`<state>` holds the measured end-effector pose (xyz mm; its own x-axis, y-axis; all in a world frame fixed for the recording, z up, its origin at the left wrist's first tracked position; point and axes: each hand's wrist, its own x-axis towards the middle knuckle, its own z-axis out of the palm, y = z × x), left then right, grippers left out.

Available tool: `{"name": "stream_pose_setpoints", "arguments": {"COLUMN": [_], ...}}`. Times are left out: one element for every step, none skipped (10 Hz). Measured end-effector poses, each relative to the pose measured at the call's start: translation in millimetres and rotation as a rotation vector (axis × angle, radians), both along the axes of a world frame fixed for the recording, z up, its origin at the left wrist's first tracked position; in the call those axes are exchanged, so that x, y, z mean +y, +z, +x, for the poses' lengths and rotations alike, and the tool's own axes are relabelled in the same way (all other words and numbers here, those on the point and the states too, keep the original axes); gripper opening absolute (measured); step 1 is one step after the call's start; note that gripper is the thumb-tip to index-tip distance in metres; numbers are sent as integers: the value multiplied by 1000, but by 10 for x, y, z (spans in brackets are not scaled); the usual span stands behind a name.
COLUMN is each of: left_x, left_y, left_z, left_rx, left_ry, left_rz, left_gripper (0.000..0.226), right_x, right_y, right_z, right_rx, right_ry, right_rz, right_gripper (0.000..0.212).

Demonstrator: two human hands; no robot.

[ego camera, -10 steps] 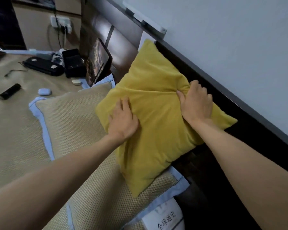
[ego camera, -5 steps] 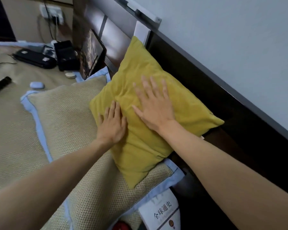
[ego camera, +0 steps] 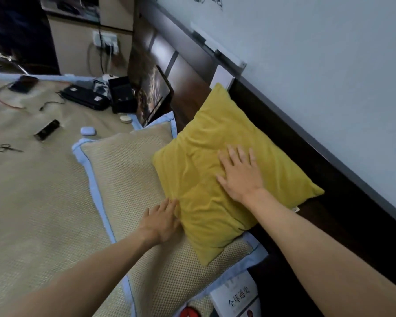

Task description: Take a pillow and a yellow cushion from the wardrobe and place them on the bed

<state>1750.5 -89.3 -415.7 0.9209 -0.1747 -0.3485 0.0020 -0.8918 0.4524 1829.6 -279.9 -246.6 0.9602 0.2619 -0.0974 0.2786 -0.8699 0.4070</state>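
I am pressing my flat, spread right hand (ego camera: 239, 173) on the yellow cushion (ego camera: 215, 170), frame centre, atop the pillow (ego camera: 128, 170); left hand (ego camera: 161, 221) flat, touching its edge. Soft, light; pinch corners.

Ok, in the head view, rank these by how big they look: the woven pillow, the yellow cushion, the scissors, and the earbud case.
1. woven pillow
2. yellow cushion
3. scissors and earbud case: look alike, too close to rank.

The left hand (ego camera: 161, 221) has slid off the face of the yellow cushion (ego camera: 206, 161) to its lower-left edge. The right hand (ego camera: 240, 173) has released its bunched grip and now lies flat, fingers spread.
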Motion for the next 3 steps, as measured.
{"name": "stream_pose_setpoints", "arguments": {"left_x": [201, 437, 625], "left_y": [557, 929, 1079], "left_z": [-56, -58, -50], "left_rx": [5, -64, -103], "left_ry": [-49, -86, -116], "left_rz": [16, -8, -23], "left_gripper": [69, 68, 64], "right_x": [190, 543, 774], "right_y": [67, 281, 347], "right_z": [-182, -290, -487], "right_rx": [370, 321, 306], "right_ry": [-255, -248, -211], "right_rz": [3, 297, 466], "right_gripper": [71, 50, 51]}}
